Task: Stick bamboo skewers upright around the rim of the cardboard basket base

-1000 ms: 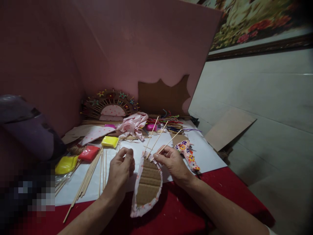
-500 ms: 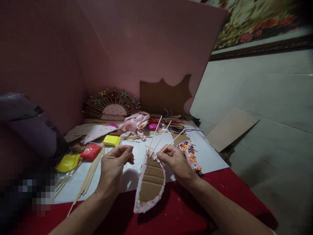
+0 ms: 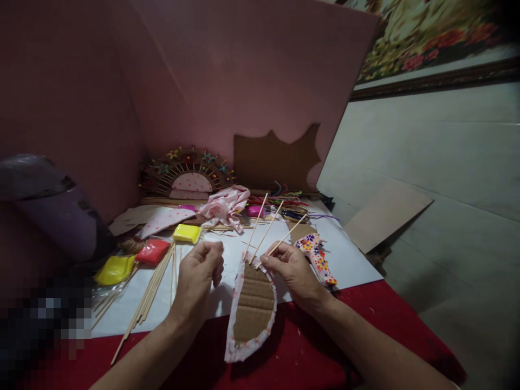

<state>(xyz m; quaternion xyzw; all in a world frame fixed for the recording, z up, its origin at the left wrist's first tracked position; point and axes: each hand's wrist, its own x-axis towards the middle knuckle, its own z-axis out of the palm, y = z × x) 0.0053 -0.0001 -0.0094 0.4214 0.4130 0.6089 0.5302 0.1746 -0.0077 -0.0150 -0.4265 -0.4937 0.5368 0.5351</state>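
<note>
Right fingers: you pinch the rightmost stick (image 3: 287, 236) between thumb and forefinger of your right hand (image 3: 293, 272), at the panel's upper edge.
Left fingers: those of your left hand (image 3: 200, 273) curl inward, thumb against forefinger; you cannot tell whether they hold anything.
Cardboard panel (image 3: 254, 303): between your hands, fabric-edged, above the red cloth (image 3: 365, 309).
Other two sticks (image 3: 267, 231): fanning up from its top.
Flower-patterned tool (image 3: 314, 255): beyond your right hand, on the white sheet (image 3: 351, 265).
</note>
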